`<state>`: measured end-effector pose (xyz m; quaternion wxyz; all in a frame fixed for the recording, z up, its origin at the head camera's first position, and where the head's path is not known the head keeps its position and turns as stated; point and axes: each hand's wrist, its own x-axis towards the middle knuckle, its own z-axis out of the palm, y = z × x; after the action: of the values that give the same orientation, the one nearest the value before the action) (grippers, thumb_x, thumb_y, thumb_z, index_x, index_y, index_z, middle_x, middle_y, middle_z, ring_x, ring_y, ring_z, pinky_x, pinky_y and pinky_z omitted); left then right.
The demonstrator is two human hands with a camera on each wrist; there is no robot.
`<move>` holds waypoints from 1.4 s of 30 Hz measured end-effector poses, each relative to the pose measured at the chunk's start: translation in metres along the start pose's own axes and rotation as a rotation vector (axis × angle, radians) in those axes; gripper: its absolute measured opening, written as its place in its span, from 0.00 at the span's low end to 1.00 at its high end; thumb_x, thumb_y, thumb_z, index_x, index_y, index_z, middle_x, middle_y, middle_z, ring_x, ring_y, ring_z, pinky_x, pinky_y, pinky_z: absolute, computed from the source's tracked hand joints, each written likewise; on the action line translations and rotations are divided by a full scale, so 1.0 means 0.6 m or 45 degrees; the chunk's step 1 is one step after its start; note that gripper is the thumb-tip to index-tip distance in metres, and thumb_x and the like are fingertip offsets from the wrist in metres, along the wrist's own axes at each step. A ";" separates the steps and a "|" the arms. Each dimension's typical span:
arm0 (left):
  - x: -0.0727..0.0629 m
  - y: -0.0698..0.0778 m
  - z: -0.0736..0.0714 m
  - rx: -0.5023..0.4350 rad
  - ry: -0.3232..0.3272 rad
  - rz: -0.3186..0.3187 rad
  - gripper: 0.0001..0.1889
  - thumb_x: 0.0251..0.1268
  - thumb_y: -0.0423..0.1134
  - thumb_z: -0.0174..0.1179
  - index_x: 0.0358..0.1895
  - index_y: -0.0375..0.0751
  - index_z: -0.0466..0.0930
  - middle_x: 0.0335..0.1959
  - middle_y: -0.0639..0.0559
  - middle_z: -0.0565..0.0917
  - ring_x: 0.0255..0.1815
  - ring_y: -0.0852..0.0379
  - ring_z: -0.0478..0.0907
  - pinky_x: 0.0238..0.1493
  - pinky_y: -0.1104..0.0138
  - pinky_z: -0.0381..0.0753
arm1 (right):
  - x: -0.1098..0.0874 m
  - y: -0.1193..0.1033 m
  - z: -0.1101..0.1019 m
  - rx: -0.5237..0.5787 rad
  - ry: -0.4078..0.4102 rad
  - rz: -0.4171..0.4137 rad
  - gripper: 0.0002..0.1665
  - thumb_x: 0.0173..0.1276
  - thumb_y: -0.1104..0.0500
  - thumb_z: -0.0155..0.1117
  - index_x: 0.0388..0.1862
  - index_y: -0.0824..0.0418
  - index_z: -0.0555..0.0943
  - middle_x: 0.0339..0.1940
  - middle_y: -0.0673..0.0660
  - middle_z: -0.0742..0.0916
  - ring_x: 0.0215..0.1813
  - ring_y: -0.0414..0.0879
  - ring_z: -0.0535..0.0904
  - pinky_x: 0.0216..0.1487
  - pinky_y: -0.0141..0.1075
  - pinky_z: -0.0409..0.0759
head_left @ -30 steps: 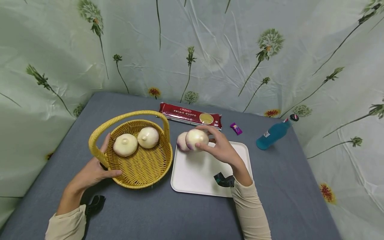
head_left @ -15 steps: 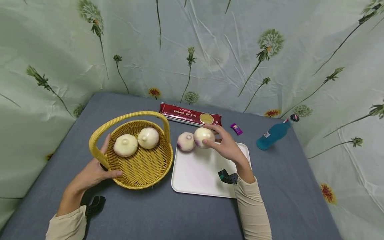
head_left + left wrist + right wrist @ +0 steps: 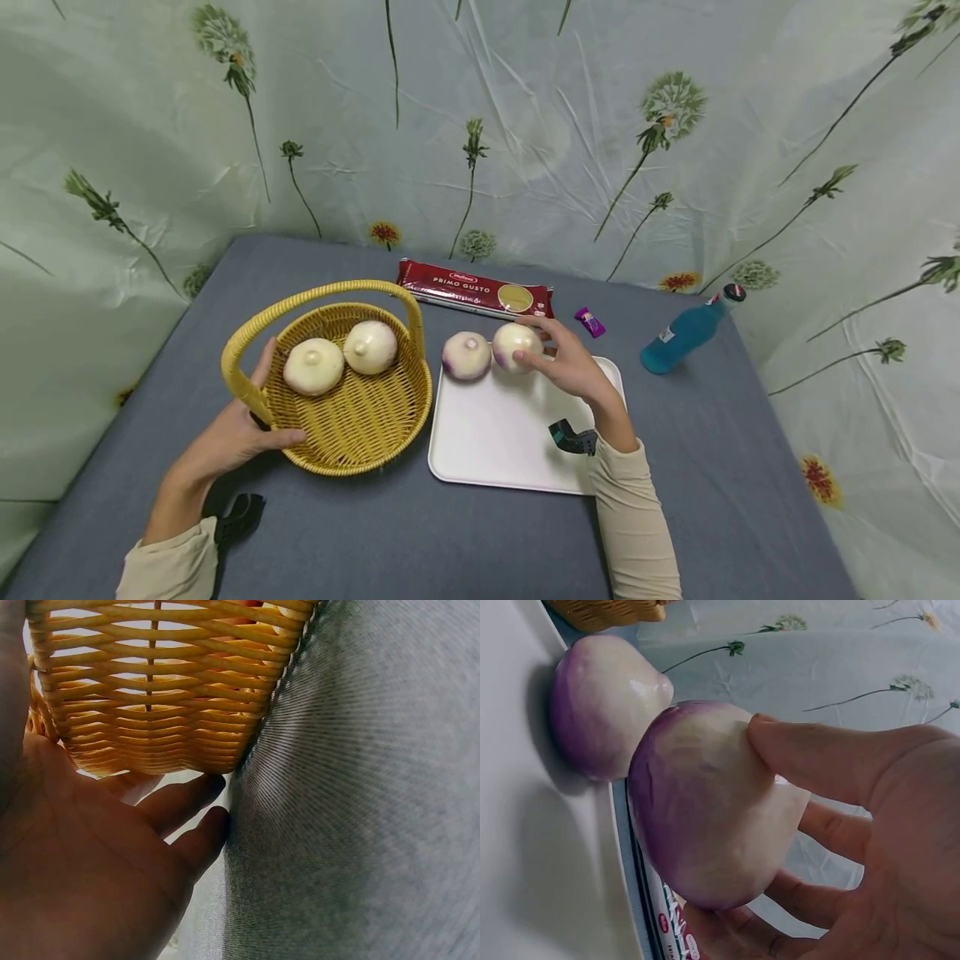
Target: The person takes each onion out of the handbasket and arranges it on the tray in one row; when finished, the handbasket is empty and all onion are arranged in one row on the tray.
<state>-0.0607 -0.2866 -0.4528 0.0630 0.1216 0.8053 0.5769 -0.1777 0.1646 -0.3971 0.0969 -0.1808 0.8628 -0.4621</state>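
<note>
Turnip [image 3: 513,342], white with a purple flush, is in the grip of your right hand [image 3: 572,363], near the middle of the frame, over the upper part of the white tray [image 3: 495,446]. The right wrist view shows your thumb on one side and fingers round the other; whether its underside touches the tray, you cannot tell. A second turnip [image 3: 466,357] covers the tray's upper left corner, just beside the held one. Your left hand [image 3: 231,437] grips the basket [image 3: 360,421] at left of centre, thumb over the rim and fingers outside the wall; two more turnips, one at left [image 3: 312,367] and one at right [image 3: 371,347], lie in its upper half. Watch the skin: it looks smooth and round, so a loose pinch could let the turnip twist out and roll. Swing left too low and you could bump the second turnip over the tray's edge, towards the red packet [image 3: 474,289] above it. Releasing from a height might set it rolling as well. A hard pull with your left hand could tip the basket and shift its load.
</note>
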 end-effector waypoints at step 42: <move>0.000 -0.002 0.001 -0.025 0.001 -0.012 0.70 0.55 0.24 0.71 0.79 0.70 0.21 0.82 0.37 0.34 0.79 0.41 0.38 0.58 0.89 0.52 | 0.012 0.034 0.017 -0.133 -0.077 0.015 0.30 0.70 0.59 0.68 0.69 0.64 0.74 0.66 0.67 0.77 0.59 0.61 0.78 0.55 0.52 0.76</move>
<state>-0.0609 -0.2864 -0.4540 0.0666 0.1171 0.8000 0.5846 -0.1854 0.1644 -0.4198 0.1162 -0.1945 0.8835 -0.4101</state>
